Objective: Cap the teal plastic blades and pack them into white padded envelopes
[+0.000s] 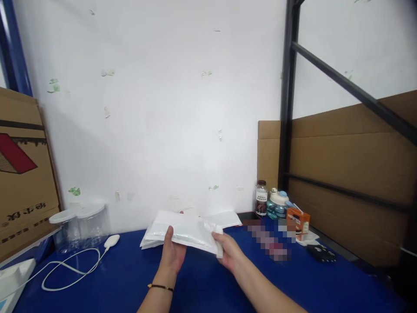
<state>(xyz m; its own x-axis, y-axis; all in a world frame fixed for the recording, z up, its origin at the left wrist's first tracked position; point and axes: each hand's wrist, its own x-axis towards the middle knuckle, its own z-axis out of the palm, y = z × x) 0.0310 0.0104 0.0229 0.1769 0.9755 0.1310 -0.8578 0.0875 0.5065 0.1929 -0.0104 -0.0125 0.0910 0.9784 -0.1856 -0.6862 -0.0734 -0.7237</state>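
A flat white plastic packet [195, 232] is held between my two hands above the blue tabletop. My left hand [174, 255] grips its near left side, thumb on top and the fingers mostly hidden underneath. At the packet's right end, my right hand [230, 253] pinches the corner with the thumb on top. Another white packet [151, 244] shows beneath or behind it on the left; whether it is held too, I cannot tell. A further flat white piece [226, 218] lies behind, near the wall.
Two clear lidded jars [93, 226] and a white corded device [112, 240] stand left on the blue table [130, 269]. To the right are a brown-capped bottle [261, 198], a blue-lidded bottle [278, 204], an orange box [298, 221] and a black object [321, 253].
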